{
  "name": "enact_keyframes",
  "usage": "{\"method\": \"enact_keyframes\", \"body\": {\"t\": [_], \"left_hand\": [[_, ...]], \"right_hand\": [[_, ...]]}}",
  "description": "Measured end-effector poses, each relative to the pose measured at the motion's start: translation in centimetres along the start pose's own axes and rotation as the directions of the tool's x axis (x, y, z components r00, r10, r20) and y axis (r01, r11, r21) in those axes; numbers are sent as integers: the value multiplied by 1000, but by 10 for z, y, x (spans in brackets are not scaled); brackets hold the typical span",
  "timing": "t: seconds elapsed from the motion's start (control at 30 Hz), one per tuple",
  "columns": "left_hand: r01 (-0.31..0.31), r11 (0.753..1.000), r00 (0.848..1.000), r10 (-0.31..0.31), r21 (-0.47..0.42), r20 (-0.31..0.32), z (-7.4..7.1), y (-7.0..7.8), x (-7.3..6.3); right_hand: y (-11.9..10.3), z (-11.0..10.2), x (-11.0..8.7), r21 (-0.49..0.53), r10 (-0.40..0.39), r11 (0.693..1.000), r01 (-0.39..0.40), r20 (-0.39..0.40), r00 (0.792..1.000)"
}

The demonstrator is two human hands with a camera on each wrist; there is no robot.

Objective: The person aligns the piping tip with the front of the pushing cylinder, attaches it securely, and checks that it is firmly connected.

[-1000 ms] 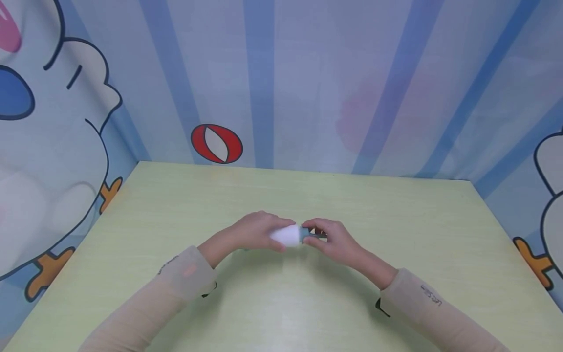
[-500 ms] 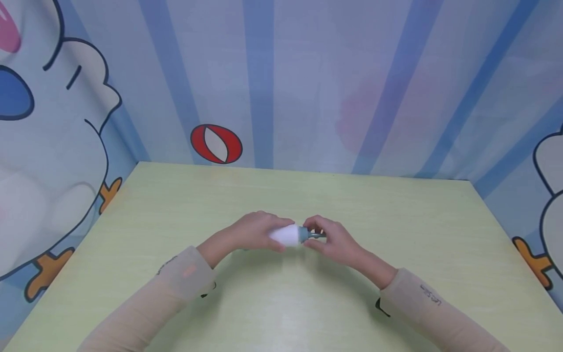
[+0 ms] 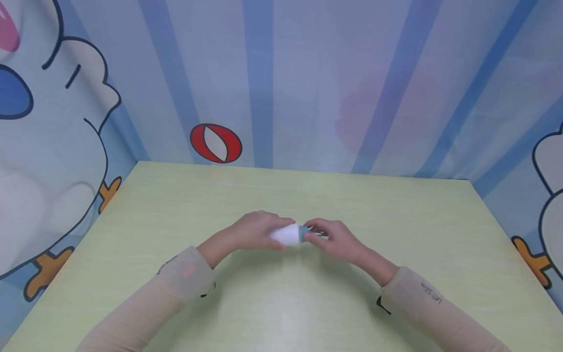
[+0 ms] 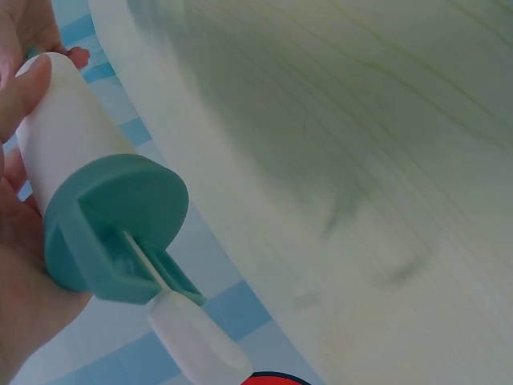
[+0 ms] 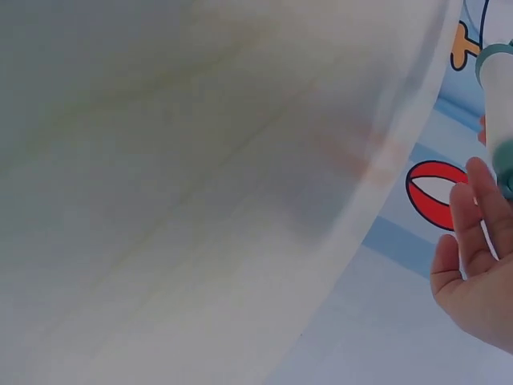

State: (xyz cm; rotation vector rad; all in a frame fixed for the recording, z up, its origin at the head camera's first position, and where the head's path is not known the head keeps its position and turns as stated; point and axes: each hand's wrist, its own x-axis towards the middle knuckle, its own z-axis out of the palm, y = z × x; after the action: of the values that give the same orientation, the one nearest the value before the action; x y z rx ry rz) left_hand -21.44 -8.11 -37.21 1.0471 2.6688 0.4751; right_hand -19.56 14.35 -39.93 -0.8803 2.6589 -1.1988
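Note:
Just above the middle of the table, my left hand (image 3: 258, 231) grips a white cylindrical bottle-like tool (image 3: 287, 235), fingers and thumb wrapped round its body. It lies sideways, with a narrower teal end (image 3: 303, 233) pointing right. My right hand (image 3: 336, 239) pinches that end between thumb and fingers. A thin dark piece extends from the end between those fingers. In the left wrist view, the tool's other end is a wide teal cap (image 4: 120, 216) with a slot, from which a white flap-like piece (image 4: 196, 337) sticks out. What kind of tool it is cannot be made out.
A pale yellow-green table (image 3: 281, 313) spreads under both hands. Behind it stands a blue striped wall (image 3: 303, 88) with a printed red-and-white ball (image 3: 216, 143). Cartoon-printed side panels (image 3: 48, 161) border the table at left and right.
My right fingers have loosened a little on the teal end, then come back round it with the thumb across it. The left hand and the white body have stayed in place.

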Motion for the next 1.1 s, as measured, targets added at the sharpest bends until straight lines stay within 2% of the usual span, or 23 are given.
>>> {"method": "enact_keyframes", "body": {"t": [0.2,0.43,0.6,0.9,1.1], "left_hand": [[26,1000,1000,-26,-7,-5,0,-1,-1],[9,1000,1000,-10,-23,-22,0,-1,-1],[7,1000,1000,-8,-23,-16,0,1,-2],[3,1000,1000,-2,5,-21,-1,2,-3],[33,999,999,-33,-4,-12,-2,4,-4]], "right_hand": [[0,-4,0,-11,28,1000,-28,2,1000],[-2,0,0,6,-49,999,49,-58,997],[-4,0,0,17,-30,999,31,-68,997],[-1,1,2,17,2,1000,-2,-34,999],[-1,-3,3,-3,42,999,-42,7,999]]}}
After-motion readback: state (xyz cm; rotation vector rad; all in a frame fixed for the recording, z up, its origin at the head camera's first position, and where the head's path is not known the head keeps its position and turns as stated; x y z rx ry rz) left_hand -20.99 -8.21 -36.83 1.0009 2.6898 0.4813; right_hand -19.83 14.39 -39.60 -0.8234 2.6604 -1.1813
